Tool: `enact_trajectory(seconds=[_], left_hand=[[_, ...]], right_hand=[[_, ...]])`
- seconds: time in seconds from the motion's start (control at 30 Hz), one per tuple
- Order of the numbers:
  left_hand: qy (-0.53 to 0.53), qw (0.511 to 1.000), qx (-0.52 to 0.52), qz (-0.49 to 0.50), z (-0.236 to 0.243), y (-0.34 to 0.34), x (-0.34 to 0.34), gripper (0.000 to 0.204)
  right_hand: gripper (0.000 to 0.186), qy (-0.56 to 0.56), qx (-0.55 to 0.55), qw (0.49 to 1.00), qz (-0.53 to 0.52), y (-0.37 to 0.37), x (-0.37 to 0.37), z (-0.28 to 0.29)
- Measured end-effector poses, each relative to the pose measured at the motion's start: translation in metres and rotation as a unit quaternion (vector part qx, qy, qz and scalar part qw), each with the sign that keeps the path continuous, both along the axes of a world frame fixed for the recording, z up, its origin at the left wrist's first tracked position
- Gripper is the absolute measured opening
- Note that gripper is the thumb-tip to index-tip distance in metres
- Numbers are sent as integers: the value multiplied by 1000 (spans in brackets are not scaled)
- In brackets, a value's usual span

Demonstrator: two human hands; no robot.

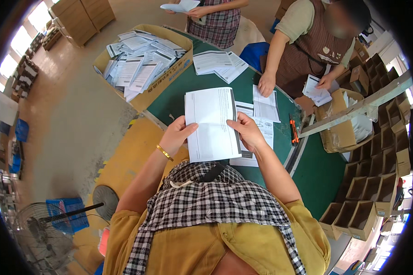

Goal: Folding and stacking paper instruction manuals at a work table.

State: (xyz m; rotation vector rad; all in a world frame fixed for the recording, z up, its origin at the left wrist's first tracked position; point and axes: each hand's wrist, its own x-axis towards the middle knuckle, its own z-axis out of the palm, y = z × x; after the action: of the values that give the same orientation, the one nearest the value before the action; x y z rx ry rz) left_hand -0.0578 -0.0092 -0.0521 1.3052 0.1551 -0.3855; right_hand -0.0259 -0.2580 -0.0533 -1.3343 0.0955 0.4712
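Note:
I hold a white printed sheet of paper [212,123] up over the green table [179,98], gripped on both side edges. My left hand [177,134], with a gold bracelet at the wrist, pinches the left edge. On the right edge, my right hand [246,130] has its fingers curled over the sheet. More white sheets [258,137] lie flat on the table right under the held one.
An open cardboard box [144,59] full of leaflets sits at the table's far left. Loose paper stacks [218,62] lie beyond. Two other people stand across the table handling papers [317,89]. An orange cutter [293,130] lies at right, near stacked small brown boxes [371,183]. Fans [55,220] stand on the floor.

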Motion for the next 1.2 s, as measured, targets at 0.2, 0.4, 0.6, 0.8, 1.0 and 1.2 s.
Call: enact_trajectory(seconds=[0.2,0.4,0.6,0.8,1.0,1.2], left_hand=[[-115,993,34,-4,8,9,5,24],[-259,962,-71,-51,22,33,5,19],[-317,943,93,45,33,11,-2,19],[-399,872,277,67,36,6,-15,26],[-406,854,311,-94,41,20,-18,26],[-329,893,253,-174,66,13,-8,35]], right_hand=[[19,-49,-22,997,47,-7,-7,35],[24,-142,40,985,89,-32,-2,42],[59,-12,88,991,103,-14,-11,44],[31,-45,16,997,68,-2,-18,47],[24,-103,-17,994,37,-6,-26,48],[16,-242,-233,938,86,-9,-33,52]])
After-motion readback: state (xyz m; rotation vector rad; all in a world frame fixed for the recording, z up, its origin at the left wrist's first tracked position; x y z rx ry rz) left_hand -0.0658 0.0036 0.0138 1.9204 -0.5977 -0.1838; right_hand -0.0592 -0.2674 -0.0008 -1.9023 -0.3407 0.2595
